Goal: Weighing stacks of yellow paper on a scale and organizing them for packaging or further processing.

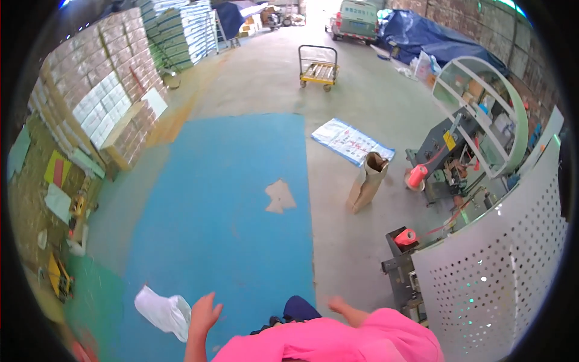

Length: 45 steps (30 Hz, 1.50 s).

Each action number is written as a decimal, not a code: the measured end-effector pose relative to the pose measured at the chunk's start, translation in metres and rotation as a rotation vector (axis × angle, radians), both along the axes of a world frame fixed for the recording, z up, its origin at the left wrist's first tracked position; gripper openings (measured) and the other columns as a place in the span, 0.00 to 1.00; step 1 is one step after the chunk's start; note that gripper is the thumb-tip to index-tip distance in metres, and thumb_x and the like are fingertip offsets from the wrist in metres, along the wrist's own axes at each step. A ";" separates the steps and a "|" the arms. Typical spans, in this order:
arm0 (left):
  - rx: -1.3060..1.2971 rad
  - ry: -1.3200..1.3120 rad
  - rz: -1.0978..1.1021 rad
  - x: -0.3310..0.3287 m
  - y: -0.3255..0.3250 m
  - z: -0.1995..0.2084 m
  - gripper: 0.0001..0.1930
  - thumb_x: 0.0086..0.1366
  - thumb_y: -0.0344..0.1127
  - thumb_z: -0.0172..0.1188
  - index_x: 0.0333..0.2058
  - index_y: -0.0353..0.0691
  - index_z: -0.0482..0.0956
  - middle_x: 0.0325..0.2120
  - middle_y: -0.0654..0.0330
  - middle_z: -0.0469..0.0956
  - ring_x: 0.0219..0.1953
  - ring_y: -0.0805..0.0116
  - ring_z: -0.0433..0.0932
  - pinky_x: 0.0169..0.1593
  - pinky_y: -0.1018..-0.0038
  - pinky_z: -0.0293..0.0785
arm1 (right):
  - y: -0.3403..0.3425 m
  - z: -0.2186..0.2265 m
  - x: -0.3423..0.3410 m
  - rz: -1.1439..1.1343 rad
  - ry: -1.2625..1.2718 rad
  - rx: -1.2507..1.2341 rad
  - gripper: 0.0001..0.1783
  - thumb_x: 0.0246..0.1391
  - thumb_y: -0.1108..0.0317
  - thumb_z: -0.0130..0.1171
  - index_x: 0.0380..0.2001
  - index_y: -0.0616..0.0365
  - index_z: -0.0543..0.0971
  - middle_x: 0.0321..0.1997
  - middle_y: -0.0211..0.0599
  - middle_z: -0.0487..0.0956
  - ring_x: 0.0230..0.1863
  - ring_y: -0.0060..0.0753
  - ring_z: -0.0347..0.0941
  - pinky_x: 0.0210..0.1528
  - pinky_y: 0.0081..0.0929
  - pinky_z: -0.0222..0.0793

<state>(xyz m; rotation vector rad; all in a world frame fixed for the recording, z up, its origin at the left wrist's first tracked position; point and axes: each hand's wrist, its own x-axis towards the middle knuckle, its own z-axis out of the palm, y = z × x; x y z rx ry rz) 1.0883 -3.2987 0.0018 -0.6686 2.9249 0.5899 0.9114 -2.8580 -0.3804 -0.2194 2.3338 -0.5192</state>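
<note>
My left hand (205, 311) is low in the view, left of my body, its thumb apart from the fingers and nothing seen in it. Just left of it, a crumpled white bag or cloth (161, 309) appears beside my forearm over the blue floor mat (241, 151). From this view I cannot tell if the arm touches it. My right hand (341, 305) reaches out on the other side of my pink top, small and blurred, its fingers hard to make out. One dark-clad knee (300, 308) shows between the hands.
On the right stand a perforated metal panel (488, 265), a machine with a curved guard (518, 120) and red tape rolls (417, 175). Ahead are a brown paper bag (367, 184), a printed sheet (350, 142), a yellow trolley (319, 72) and a van (356, 23). Stacked packs (96, 60) line the left.
</note>
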 end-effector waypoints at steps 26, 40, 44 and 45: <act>0.060 -0.135 -0.404 -0.840 -0.313 -0.050 0.27 0.58 0.43 0.62 0.54 0.35 0.73 0.50 0.44 0.76 0.52 0.47 0.74 0.55 0.59 0.71 | -0.283 0.117 -0.686 -1.139 -0.233 -0.557 0.15 0.54 0.67 0.52 0.44 0.57 0.78 0.29 0.37 0.80 0.25 0.28 0.77 0.24 0.25 0.72; 0.179 -0.185 -1.043 -1.381 -0.213 -0.050 0.25 0.62 0.45 0.58 0.53 0.35 0.72 0.47 0.43 0.76 0.49 0.44 0.75 0.52 0.59 0.72 | -0.228 0.023 -1.114 -0.797 -0.223 -0.133 0.13 0.53 0.64 0.56 0.38 0.57 0.82 0.39 0.45 0.82 0.39 0.45 0.81 0.39 0.42 0.77; 0.359 -0.057 -0.969 -1.488 -0.202 -0.027 0.26 0.62 0.48 0.58 0.51 0.34 0.74 0.43 0.41 0.78 0.45 0.47 0.78 0.51 0.62 0.73 | -0.286 0.075 -1.219 -1.225 -0.334 -0.547 0.14 0.55 0.64 0.55 0.42 0.59 0.80 0.41 0.45 0.82 0.41 0.44 0.81 0.40 0.41 0.77; 0.381 -0.035 -0.994 -1.517 -0.192 -0.017 0.26 0.62 0.48 0.58 0.51 0.34 0.74 0.43 0.41 0.78 0.45 0.47 0.78 0.51 0.62 0.73 | -0.283 0.074 -1.200 -1.351 -0.348 -0.646 0.14 0.56 0.64 0.55 0.43 0.59 0.80 0.42 0.45 0.82 0.41 0.44 0.81 0.41 0.41 0.77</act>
